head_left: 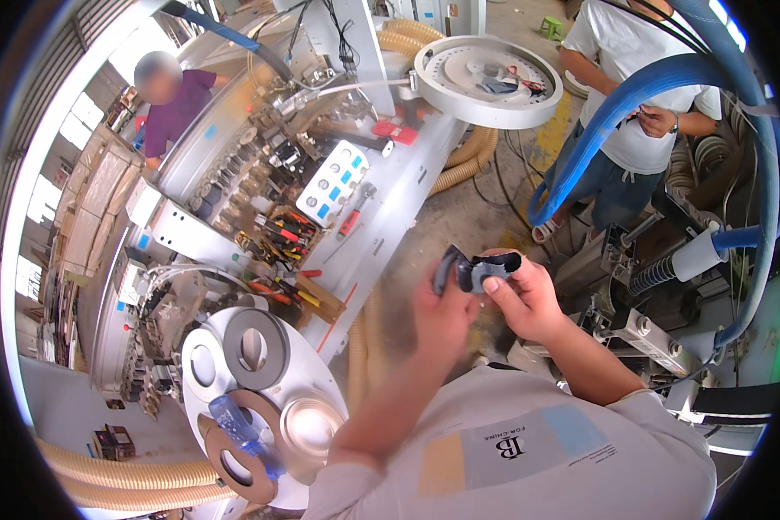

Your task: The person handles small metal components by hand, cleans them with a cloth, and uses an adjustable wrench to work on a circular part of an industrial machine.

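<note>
In front of my chest I hold a dark grey and black curved piece (491,272) with a glossy inner side. It looks like a bent strip or sleeve, but its exact kind does not show. My right hand (533,303) grips its right part, the thumb pressed on the grey face. On its left side my left hand (442,312) is closed around the other end, somewhat smeared by motion. The fingertips of that hand are partly hidden behind the piece.
At lower left, a white oval tray (325,379) carries several rings and a blue clear bottle (234,422). Hand tools (286,234) crowd the machine bench. A round white tray (546,108) stands ahead. A thick blue hose (598,121) arches at right near a standing person (628,113); another person (178,113) is far left.
</note>
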`<state>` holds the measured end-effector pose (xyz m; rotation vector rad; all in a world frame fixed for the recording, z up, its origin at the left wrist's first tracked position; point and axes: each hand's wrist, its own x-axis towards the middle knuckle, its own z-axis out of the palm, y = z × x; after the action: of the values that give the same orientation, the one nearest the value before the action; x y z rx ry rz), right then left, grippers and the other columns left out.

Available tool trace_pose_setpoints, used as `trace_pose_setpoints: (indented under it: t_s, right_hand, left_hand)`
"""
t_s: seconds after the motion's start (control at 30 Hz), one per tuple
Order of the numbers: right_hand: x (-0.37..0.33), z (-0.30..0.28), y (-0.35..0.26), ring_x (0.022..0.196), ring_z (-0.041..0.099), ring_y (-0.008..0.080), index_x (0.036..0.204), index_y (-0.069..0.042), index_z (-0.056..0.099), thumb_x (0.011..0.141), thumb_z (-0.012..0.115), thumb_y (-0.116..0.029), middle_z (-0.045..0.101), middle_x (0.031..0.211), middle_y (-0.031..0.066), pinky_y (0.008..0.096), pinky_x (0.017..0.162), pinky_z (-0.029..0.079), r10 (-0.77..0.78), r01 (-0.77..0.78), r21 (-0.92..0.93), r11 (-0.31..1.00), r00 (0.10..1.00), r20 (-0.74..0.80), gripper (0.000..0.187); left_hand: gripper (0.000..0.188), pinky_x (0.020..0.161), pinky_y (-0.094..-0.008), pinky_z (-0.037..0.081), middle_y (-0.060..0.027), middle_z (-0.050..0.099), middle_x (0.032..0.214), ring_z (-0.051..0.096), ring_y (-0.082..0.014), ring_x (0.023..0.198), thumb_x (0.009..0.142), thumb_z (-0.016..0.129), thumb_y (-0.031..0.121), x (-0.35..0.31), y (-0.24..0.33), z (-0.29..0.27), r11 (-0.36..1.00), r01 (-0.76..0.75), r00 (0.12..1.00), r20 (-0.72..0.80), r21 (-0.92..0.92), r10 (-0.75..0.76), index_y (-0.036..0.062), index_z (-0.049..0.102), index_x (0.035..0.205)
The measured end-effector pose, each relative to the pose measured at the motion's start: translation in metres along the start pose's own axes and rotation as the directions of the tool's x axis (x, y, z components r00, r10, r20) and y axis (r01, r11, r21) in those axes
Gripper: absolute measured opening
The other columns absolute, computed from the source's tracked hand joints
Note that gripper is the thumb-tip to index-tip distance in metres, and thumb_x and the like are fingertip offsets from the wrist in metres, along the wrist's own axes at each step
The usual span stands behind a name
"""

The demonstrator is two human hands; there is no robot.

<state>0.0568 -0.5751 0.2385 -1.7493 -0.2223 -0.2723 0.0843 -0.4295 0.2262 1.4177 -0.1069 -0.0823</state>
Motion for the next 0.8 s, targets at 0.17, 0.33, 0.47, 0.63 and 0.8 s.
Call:
trace_pose_setpoints:
  t_s: [0.17, 0.33, 0.47, 0.63, 0.8]
  right_hand:
    - [-0.002, 0.01, 0.007, 0.078, 0.053, 0.005, 0.097, -0.003, 0.062, 0.105, 0.056, -0.013, 0.063, 0.084, -0.0019, 0.0248, 0.071, 0.045, 0.107, -0.087, 0.125, 0.988, 0.981, -0.163, 0.015]
    - [0.012, 0.004, 0.014, 0.078, 0.051, 0.003, 0.094, -0.005, 0.063, 0.106, 0.057, -0.018, 0.06, 0.082, -0.004, 0.0238, 0.069, 0.044, 0.3, -0.254, 0.318, 0.913, 0.948, -0.104, 0.019]
    - [0.01, 0.017, 0.012, 0.083, 0.052, 0.0043, 0.103, -0.005, 0.062, 0.108, 0.057, -0.023, 0.061, 0.088, -0.0027, 0.0242, 0.074, 0.045, 0.167, -0.144, 0.267, 0.953, 0.984, -0.067, 0.02]
    - [0.003, 0.013, -0.007, 0.084, 0.065, 0.0151, 0.119, -0.002, 0.064, 0.103, 0.06, -0.014, 0.07, 0.094, 0.0101, 0.0302, 0.078, 0.053, 0.066, -0.066, -0.005, 0.998, 0.996, 0.056, 0.02]
    - [-0.007, 0.015, -0.004, 0.076, 0.068, 0.0098, 0.114, 0.0, 0.07, 0.098, 0.065, -0.003, 0.073, 0.086, 0.0071, 0.0258, 0.071, 0.054, -0.011, 0.011, -0.014, 1.0, 0.999, -0.035, 0.018]
  left_hand:
    - [0.021, 0.049, -0.0331, 0.039, -0.0075, 0.056, 0.066, 0.051, -0.0162, 0.052, 0.098, 0.068, 0.018, -0.016, -0.011, 0.006, 0.906, -0.339, 0.939, 0.036, 0.254, 0.341, 0.0041, 0.054, 0.09]
    - [0.022, 0.059, -0.0359, 0.048, -0.0134, 0.066, 0.074, 0.065, -0.0227, 0.064, 0.096, 0.071, 0.019, -0.018, -0.012, 0.008, 0.839, -0.416, 0.908, 0.118, 0.352, 0.401, 0.0006, 0.057, 0.097]
    - [0.03, 0.067, -0.0317, 0.051, -0.0072, 0.067, 0.081, 0.063, -0.0137, 0.072, 0.097, 0.072, 0.024, -0.013, -0.013, 0.0, 0.949, -0.269, 0.962, 0.0, 0.162, 0.273, 0.0, 0.057, 0.105]
    - [0.022, 0.06, -0.0265, 0.047, -0.003, 0.062, 0.077, 0.057, -0.0094, 0.066, 0.101, 0.067, 0.023, -0.017, 0.008, -0.016, 0.981, -0.161, 0.984, -0.054, 0.111, 0.168, 0.0033, 0.056, 0.103]
    - [0.016, 0.05, -0.0219, 0.036, 0.0022, 0.055, 0.068, 0.047, -0.0038, 0.056, 0.104, 0.061, 0.021, -0.018, 0.034, -0.018, 0.969, 0.157, 0.988, 0.02, -0.19, -0.156, 0.0069, 0.055, 0.099]
